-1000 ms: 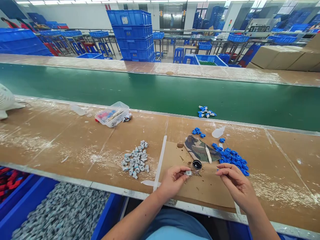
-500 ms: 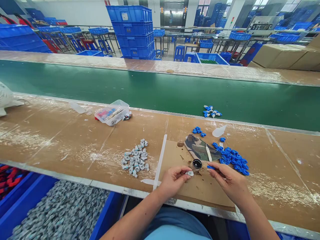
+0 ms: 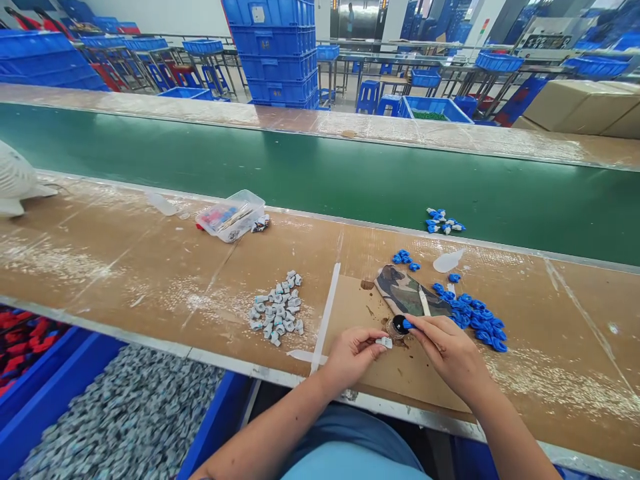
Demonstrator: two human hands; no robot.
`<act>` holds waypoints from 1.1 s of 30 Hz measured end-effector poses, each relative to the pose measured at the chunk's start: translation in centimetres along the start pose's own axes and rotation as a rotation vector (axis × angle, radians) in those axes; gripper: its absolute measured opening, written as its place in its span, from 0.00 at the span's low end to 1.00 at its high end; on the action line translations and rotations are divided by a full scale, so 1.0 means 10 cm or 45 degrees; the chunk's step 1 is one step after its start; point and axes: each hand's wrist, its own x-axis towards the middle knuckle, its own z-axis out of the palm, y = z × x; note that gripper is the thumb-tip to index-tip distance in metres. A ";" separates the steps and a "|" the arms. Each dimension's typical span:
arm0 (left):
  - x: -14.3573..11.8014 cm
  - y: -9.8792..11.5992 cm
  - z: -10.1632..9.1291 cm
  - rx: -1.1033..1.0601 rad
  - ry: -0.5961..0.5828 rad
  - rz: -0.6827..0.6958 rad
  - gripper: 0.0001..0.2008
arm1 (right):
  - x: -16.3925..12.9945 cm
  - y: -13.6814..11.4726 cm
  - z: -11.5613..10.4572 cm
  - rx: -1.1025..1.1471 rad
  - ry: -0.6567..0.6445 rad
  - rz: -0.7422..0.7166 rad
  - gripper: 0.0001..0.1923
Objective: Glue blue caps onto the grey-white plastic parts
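Keep left hand (image 3: 353, 357) pinching grey piece (image 3: 385, 343) steady; with right hand (image 3: 447, 353) at 3 o'clock, dip pinched blue piece (image 3: 407, 325) lightly into small pot (image 3: 397, 326).

A long green conveyor belt (image 3: 320, 180) runs across the hall, with a brown, taped worktop (image 3: 125, 267) on its near side. Beyond it stands a tall stack of blue crates (image 3: 277, 53), with metal tables, blue stools (image 3: 367, 97) and cardboard boxes (image 3: 580, 107) to the right. What may be steel lift doors (image 3: 355, 19) gleam far back.
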 end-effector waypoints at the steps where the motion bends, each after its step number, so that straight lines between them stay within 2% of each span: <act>1: 0.00 0.00 0.00 -0.020 -0.015 -0.009 0.11 | 0.01 0.00 0.01 0.008 0.005 0.007 0.15; 4: 0.00 0.01 0.02 -0.113 -0.063 -0.061 0.13 | 0.01 0.01 0.02 0.054 0.032 0.088 0.15; 7: 0.00 0.01 0.03 -0.183 -0.069 -0.107 0.15 | -0.01 0.01 0.02 0.158 0.084 0.280 0.16; 10: 0.00 0.01 0.04 -0.237 -0.070 -0.133 0.16 | -0.04 -0.02 0.00 0.387 0.097 0.513 0.19; 13: 0.00 0.02 0.05 -0.253 -0.075 -0.146 0.16 | -0.08 -0.10 0.01 0.643 0.044 0.584 0.21; 16: -0.01 0.04 0.05 -0.244 -0.098 -0.144 0.16 | -0.12 -0.21 0.04 0.703 0.031 0.526 0.19; 21: -0.03 0.06 0.06 -0.239 -0.139 -0.117 0.16 | -0.16 -0.33 0.09 0.468 -0.022 0.356 0.13; 25: -0.03 0.06 0.04 -0.159 -0.181 -0.042 0.16 | -0.14 -0.33 0.08 0.398 -0.032 0.233 0.11; 30: -0.03 0.07 -0.01 0.128 -0.241 0.138 0.11 | -0.07 -0.27 -0.05 0.346 -0.224 0.045 0.11; 33: -0.03 0.07 -0.02 0.194 -0.262 0.171 0.10 | -0.04 -0.27 -0.10 0.322 -0.273 -0.001 0.11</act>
